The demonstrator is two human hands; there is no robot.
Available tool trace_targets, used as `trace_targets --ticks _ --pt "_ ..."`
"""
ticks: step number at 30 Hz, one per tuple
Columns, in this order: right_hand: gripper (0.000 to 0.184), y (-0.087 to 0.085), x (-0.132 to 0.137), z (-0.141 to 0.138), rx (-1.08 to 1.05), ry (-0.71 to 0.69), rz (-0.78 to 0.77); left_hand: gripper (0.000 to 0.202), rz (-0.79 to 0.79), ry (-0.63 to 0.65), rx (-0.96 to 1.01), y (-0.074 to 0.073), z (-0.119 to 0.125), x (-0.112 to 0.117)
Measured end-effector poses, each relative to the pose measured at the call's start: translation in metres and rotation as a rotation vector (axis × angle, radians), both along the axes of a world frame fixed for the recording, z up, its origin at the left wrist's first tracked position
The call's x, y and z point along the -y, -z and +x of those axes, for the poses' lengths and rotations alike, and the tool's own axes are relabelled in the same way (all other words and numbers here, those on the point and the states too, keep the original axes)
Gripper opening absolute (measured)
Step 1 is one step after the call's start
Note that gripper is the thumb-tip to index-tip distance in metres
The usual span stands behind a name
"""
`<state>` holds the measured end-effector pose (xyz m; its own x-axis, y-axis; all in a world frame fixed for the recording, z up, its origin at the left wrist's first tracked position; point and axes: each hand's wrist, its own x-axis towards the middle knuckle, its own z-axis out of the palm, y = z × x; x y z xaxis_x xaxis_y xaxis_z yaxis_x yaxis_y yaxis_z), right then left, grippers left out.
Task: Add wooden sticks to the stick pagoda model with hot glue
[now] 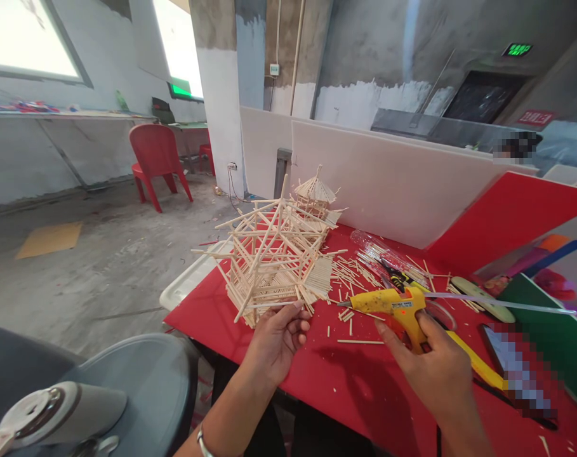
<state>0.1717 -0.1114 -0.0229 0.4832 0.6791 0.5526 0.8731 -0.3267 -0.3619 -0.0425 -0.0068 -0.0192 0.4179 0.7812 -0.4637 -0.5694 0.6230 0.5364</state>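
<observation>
My left hand pinches a thin wooden stick held level against the lower front of a large stick-built frame model on the red table. My right hand is wrapped round the handle of a yellow hot glue gun. Its nozzle points left toward the model, and a clear glue stick pokes out of its back. A smaller stick pavilion stands behind the big model.
Loose sticks litter the table beside a clear plastic bag, pliers and a phone. White boards wall the far side. A red chair stands on the concrete floor at left; a grey stool is near me.
</observation>
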Motion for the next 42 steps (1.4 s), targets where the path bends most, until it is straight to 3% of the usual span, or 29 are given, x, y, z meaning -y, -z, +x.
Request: trace_targets --ticks 10,23,42 --pt "0.06 0.002 0.0 0.0 0.021 -0.035 0.026 0.003 0.031 -0.003 0.014 0.001 0.001 0.0" --pt "0.058 0.003 0.0 0.0 -0.007 -0.031 0.007 0.036 0.167 -0.057 -0.08 0.003 0.006 0.003" --pt "0.05 0.003 0.002 -0.001 -0.02 -0.057 0.015 0.04 0.209 -0.097 -0.173 0.002 0.009 0.003"
